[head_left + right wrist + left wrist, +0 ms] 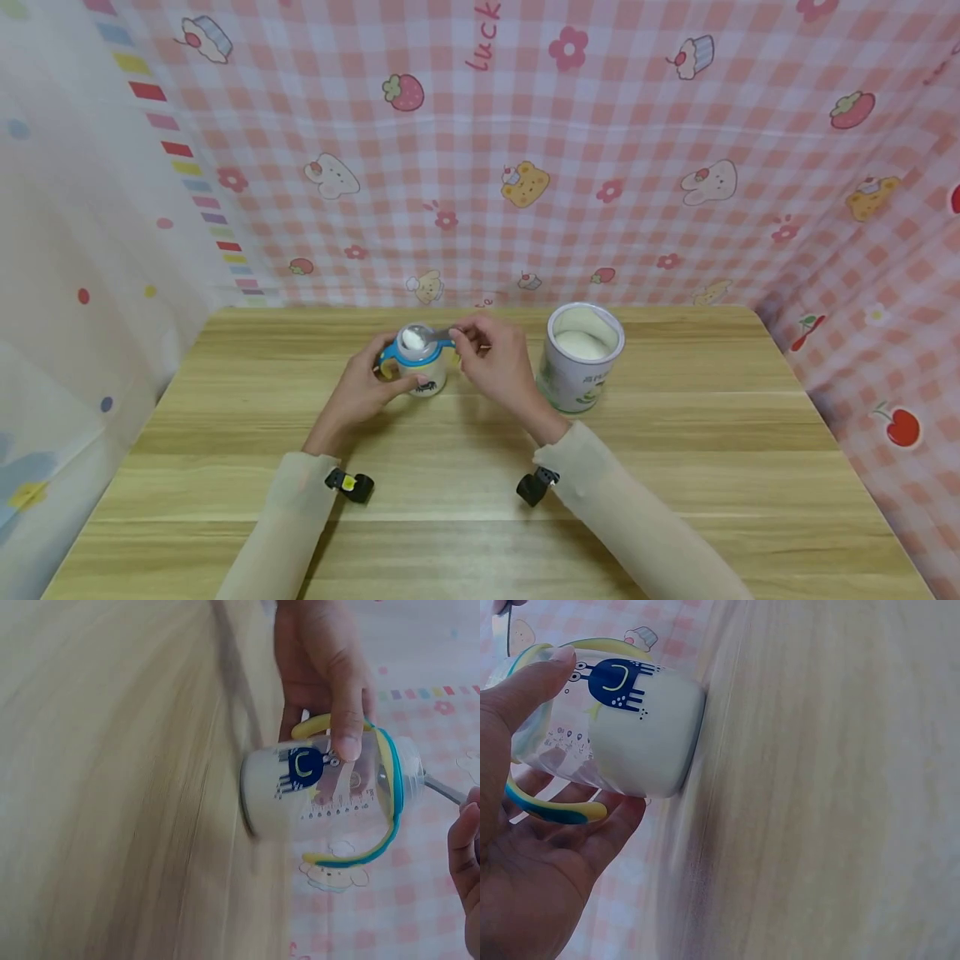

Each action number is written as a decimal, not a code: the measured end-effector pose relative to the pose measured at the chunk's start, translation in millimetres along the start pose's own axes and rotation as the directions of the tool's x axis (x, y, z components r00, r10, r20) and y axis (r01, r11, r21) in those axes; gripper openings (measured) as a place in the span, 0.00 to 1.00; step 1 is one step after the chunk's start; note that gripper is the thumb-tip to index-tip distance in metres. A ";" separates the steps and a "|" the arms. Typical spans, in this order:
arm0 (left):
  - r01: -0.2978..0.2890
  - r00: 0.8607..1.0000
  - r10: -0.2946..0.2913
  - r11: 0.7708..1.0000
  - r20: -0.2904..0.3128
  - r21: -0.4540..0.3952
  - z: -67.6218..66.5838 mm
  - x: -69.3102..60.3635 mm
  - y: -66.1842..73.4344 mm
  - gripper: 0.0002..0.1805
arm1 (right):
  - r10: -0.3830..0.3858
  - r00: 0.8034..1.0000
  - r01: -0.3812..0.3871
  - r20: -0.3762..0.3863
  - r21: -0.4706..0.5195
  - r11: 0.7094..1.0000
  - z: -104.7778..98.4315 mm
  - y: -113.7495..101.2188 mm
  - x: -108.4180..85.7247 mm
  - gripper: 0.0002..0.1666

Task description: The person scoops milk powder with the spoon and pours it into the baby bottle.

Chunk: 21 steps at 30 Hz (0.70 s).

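Observation:
A clear baby bottle with a blue-and-yellow two-handled collar stands uncapped on the table. My left hand grips it from the left, thumb across the front near a dark blue cartoon print, as the left wrist view shows. White contents fill the lower part of the bottle; whether powder or liquid, I cannot tell. With thumb and fingers my right hand pinches the handle of a metal spoon. The spoon's bowl, bearing white powder, is at the bottle's mouth. In the right wrist view the spoon's handle reaches into the neck.
Right of my right hand stands an open can holding white powder. A wood-grain table lies beneath everything. Behind it hangs a pink checked cloth, with more patterned cloth at both sides.

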<state>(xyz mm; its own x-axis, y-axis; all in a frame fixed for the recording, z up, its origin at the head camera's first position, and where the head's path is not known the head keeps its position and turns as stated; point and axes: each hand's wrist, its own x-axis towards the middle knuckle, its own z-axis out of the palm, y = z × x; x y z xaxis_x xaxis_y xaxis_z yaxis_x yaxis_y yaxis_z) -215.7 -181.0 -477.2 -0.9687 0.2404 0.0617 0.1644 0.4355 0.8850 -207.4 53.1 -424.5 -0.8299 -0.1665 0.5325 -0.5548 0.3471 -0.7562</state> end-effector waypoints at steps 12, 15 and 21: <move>0.001 1.000 -0.001 1.000 0.006 0.006 -1.2 -0.2 -0.1 0.39 | -0.358 0.924 0.380 0.133 -0.229 0.896 -4.1 -6.8 -7.3 0.06; 0.009 1.000 -0.009 1.000 0.005 0.017 -1.3 -0.6 -0.1 0.39 | -0.400 0.901 0.433 0.170 -0.271 0.860 -4.8 -7.5 -9.0 0.06; -0.005 1.000 0.005 1.000 0.006 0.005 -1.1 -0.1 -0.5 0.38 | -0.482 0.843 0.538 0.240 -0.387 0.748 -6.2 -8.6 -11.5 0.07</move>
<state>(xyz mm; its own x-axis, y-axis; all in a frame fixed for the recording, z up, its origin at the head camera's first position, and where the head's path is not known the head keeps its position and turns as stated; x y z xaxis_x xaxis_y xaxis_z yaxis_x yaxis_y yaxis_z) -215.9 -182.2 -477.1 -0.9668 0.2475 0.0636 0.1703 0.4384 0.8825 -192.8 57.7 -421.7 -0.4460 -0.5291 0.7219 -0.8392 0.5277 -0.1317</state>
